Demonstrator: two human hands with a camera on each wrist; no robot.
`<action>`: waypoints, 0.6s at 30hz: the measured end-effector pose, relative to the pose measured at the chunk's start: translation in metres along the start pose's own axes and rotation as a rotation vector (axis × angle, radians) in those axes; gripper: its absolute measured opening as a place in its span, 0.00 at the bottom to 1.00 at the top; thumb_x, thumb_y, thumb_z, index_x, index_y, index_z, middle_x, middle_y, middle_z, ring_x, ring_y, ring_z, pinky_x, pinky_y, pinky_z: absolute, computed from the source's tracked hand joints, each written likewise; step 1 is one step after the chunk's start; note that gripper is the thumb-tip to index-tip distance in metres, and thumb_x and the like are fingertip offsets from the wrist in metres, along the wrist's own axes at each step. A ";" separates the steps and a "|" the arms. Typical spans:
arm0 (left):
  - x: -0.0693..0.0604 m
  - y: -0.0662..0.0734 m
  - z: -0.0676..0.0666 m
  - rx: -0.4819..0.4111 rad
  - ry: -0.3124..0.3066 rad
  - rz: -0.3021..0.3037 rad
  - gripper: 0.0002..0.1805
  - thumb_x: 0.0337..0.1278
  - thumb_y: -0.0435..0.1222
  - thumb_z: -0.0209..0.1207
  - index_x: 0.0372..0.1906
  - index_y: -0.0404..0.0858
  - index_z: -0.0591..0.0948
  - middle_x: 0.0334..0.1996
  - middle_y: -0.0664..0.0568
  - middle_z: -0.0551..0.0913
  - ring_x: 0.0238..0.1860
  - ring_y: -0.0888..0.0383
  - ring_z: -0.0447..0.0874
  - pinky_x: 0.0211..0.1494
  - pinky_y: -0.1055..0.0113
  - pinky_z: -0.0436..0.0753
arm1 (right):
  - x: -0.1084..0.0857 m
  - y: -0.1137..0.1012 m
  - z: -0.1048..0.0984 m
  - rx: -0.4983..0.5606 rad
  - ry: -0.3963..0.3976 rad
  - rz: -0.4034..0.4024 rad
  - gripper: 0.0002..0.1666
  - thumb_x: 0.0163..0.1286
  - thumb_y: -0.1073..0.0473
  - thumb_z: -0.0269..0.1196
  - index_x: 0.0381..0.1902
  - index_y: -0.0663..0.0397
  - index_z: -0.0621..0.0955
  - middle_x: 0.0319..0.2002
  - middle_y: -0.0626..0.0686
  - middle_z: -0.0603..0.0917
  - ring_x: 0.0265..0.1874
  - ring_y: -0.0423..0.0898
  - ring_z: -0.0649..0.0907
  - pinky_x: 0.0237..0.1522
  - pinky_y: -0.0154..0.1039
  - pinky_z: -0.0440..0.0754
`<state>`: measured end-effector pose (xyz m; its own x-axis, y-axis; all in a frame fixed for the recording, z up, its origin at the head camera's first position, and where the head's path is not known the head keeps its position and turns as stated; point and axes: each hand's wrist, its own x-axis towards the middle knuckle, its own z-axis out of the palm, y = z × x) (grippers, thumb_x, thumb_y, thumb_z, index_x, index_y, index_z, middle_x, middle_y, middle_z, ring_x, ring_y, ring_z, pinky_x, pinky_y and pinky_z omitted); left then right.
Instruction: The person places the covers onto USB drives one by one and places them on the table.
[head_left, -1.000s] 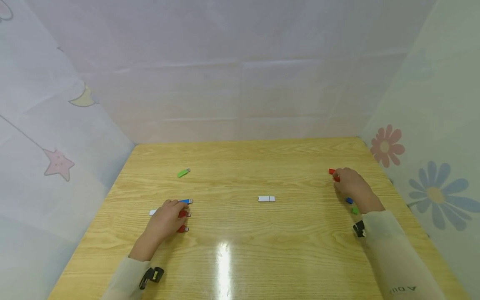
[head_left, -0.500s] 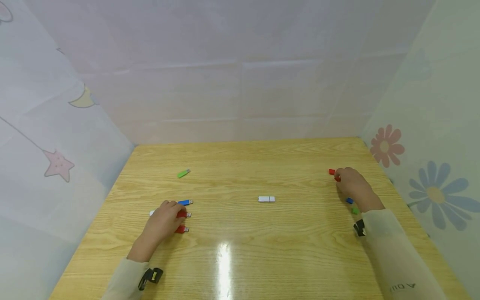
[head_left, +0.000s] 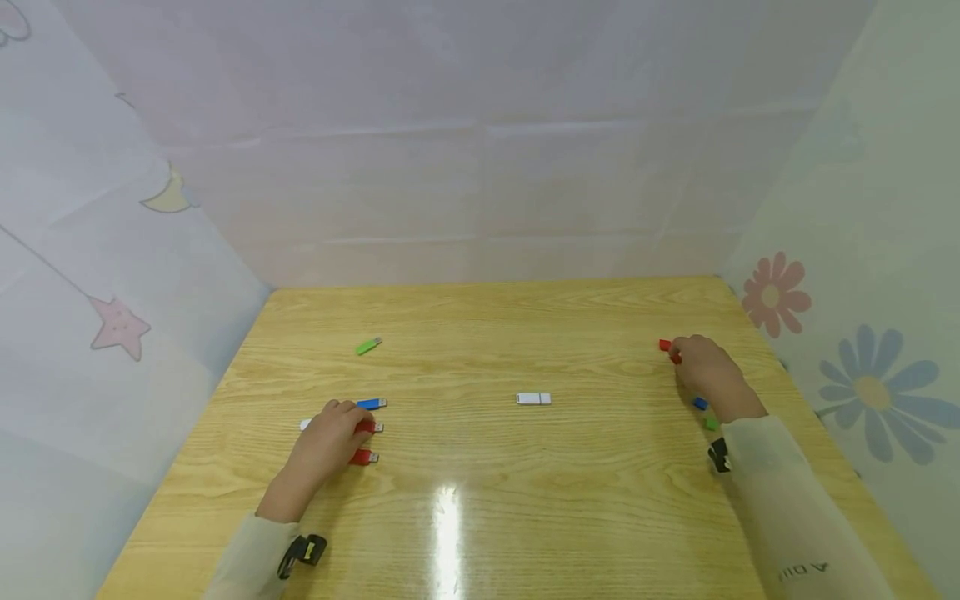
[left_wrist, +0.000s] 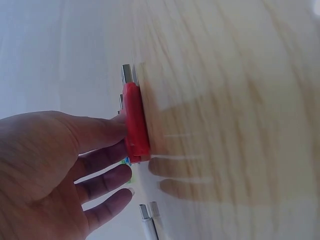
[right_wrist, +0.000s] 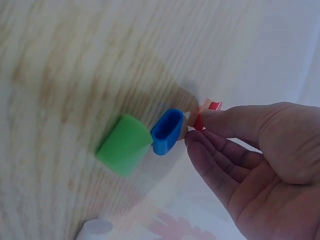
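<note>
My left hand (head_left: 324,442) pinches a red USB stick (head_left: 366,427) between thumb and fingers on the table. Beside it lies a second red USB stick (left_wrist: 136,120), which partly hides the pinched one in the left wrist view. Just beyond the fingers is a blue USB stick (head_left: 371,404). A white stick (head_left: 304,424) pokes out left of the hand. At the right, my right hand (head_left: 707,367) pinches a small red cap (head_left: 677,359); a second red cap (head_left: 664,344) lies just past it. A blue cap (right_wrist: 168,131) and a green cap (right_wrist: 125,145) sit near that wrist.
A white capped USB stick (head_left: 533,399) lies mid-table. Farther back on the left is a green USB stick (head_left: 368,346). A white piece (right_wrist: 95,230) shows at the right wrist view's bottom edge. Patterned sheets stand around the wooden table (head_left: 480,333).
My right hand has shifted very slightly right with the red cap. The left hand has drawn back a little, showing more of the blue stick.
</note>
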<state>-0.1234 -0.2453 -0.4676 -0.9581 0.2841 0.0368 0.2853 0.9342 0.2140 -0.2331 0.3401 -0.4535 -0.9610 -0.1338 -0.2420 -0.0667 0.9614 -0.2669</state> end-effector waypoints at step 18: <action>0.000 0.006 0.001 0.007 0.072 0.018 0.07 0.62 0.34 0.68 0.42 0.37 0.86 0.36 0.52 0.83 0.42 0.53 0.78 0.44 0.60 0.83 | 0.001 -0.001 -0.002 0.024 -0.012 0.018 0.14 0.73 0.71 0.55 0.54 0.69 0.79 0.52 0.71 0.81 0.44 0.62 0.81 0.41 0.56 0.82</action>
<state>-0.1215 -0.2394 -0.4673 -0.9521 0.2852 0.1104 0.3027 0.9305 0.2063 -0.2341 0.3400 -0.4516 -0.9587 -0.1194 -0.2581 -0.0427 0.9577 -0.2845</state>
